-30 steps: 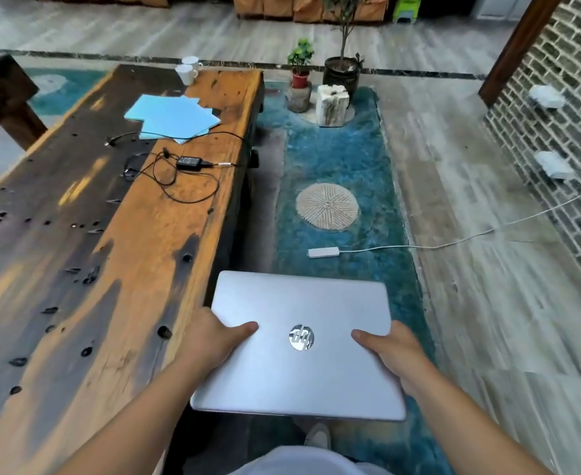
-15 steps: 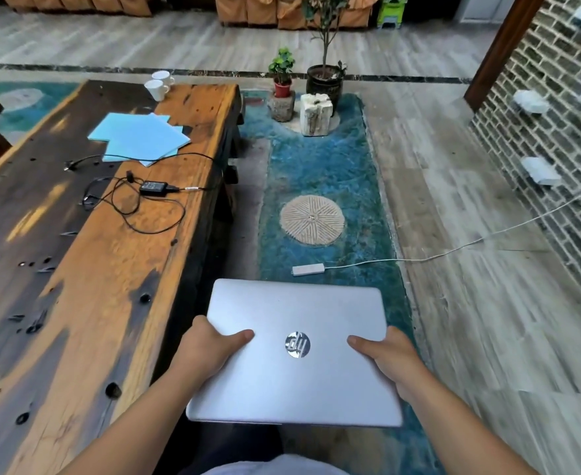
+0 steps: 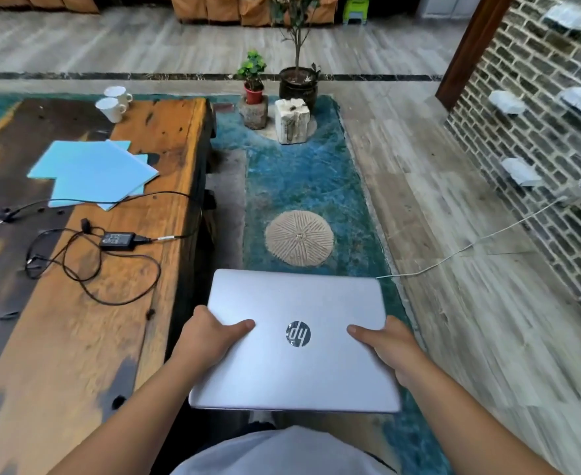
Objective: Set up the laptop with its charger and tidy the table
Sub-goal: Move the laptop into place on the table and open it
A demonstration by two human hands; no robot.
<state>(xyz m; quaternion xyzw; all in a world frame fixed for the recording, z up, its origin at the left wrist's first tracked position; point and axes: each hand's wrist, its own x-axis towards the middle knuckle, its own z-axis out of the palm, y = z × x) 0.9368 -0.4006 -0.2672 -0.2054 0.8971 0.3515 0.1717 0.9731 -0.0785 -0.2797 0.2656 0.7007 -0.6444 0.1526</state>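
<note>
Holding a closed silver laptop (image 3: 296, 341) flat and level in the air, lid up, off the right edge of the table (image 3: 76, 337) and above the blue rug (image 3: 303, 186); gripping its left side with the left hand (image 3: 210, 334), thumb lying across the lid, fingers tucked underneath out of sight; gripping its right side with the right hand (image 3: 388, 344) in the same way, thumb on top; not touching the table with the laptop at all; lying on the wooden tabletop further ahead, the black charger (image 3: 117, 240) with its cable looping loosely around it; resting just beyond the charger, several light blue sheets (image 3: 90, 173) fanned over one another, one cable strand crossing their near edge; standing at the far end of the table, two white cups (image 3: 112, 103) close together; trailing across the floor on the right, a white cord (image 3: 470, 245) running out from behind the laptop toward the brick wall
</note>
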